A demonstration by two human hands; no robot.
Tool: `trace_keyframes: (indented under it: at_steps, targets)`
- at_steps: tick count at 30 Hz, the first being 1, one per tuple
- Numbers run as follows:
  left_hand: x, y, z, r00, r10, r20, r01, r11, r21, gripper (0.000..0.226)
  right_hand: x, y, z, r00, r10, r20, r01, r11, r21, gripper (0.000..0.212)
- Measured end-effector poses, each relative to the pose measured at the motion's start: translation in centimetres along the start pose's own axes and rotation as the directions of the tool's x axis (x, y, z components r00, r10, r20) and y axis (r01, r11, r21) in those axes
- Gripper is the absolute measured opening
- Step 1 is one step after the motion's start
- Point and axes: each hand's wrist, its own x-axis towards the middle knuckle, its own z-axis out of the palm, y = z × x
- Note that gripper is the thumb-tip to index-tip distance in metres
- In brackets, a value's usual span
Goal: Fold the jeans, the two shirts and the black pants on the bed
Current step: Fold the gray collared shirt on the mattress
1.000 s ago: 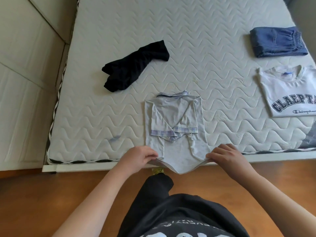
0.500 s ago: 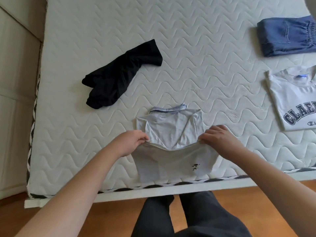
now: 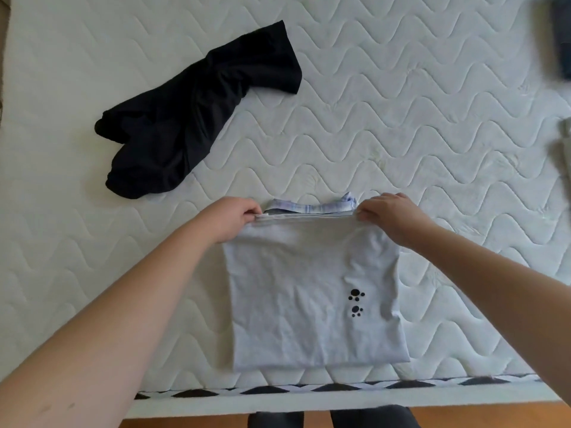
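Both hands pinch the far edge of a pale grey shirt (image 3: 312,291); the left hand (image 3: 230,217) curls its fingers round the left corner of that edge, and the right hand (image 3: 391,216) grips the right corner the same way, knuckles up; between them the doubled hem runs straight and taut. This shirt lies flat on the white quilted mattress (image 3: 432,118), near its front edge, folded into a rough rectangle; two small black paw prints (image 3: 356,302) sit on its right half, one above the other; a checked blue-and-white collar (image 3: 312,207) peeks out just beyond the held edge, between the two hands. Up and to the left, well apart from the shirt, the black pants (image 3: 191,115) lie in a crumpled diagonal heap, not yet folded. At the right border of the view a dark blue piece of cloth (image 3: 563,41) and, below it, a sliver of pale fabric (image 3: 565,149) are cut off; what each is cannot be told. A black-and-white patterned band (image 3: 309,389) trims the mattress's near side; below it wooden floor (image 3: 482,418) shows.
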Motion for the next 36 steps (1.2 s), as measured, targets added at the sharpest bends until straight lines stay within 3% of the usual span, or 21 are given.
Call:
trace_keyframes:
  at_steps: [7,13,18,20,23,26,28,32,36]
  targets:
    - [4.0,-2.0,1.8,0.997,0.012,-0.076,-0.019,0.996,-0.089,0.02,3.6,1.5,2.1,0.985,0.165,-0.049,-0.158,0.979,0.132,0.025]
    - [5.3,-2.8,3.5,0.987,0.057,-0.152,-0.076,0.989,-0.124,0.023,4.5,1.8,3.3,0.971,0.219,-0.099,-0.191,0.953,0.234,0.017]
    - [6.3,-3.3,5.0,0.969,0.076,-0.236,-0.098,0.992,-0.083,0.02,5.2,2.0,3.7,0.946,0.317,-0.066,-0.288,0.918,0.272,0.031]
    - [6.7,-3.3,5.4,0.973,0.065,-0.223,-0.094,0.988,-0.122,0.017,5.6,2.0,3.6,0.932,0.362,-0.018,-0.342,0.895,0.286,0.041]
    - [7.2,-3.0,5.3,0.989,0.065,-0.135,-0.089,0.979,-0.182,0.033,6.1,2.0,3.2,0.933,0.349,0.087,-0.359,0.913,0.192,0.038]
    - [7.7,-2.4,4.7,0.999,0.024,-0.033,-0.027,0.995,-0.096,0.047,6.6,2.0,2.7,0.92,0.319,0.227,-0.352,0.928,0.122,0.043]
    - [8.3,-1.9,4.3,0.999,-0.046,0.002,0.046,0.999,-0.024,0.042,6.8,2.0,2.3,0.91,0.308,0.276,-0.345,0.934,0.094,0.046]
    - [9.0,-0.8,4.2,0.995,-0.097,0.031,0.092,0.985,0.149,0.032,6.9,1.5,2.0,0.908,0.305,0.287,-0.327,0.944,0.032,0.04]
    - [8.1,-0.4,4.4,0.999,-0.032,0.027,0.027,0.988,0.155,0.033,6.1,0.8,2.1,0.926,0.288,0.243,-0.313,0.947,0.07,0.041]
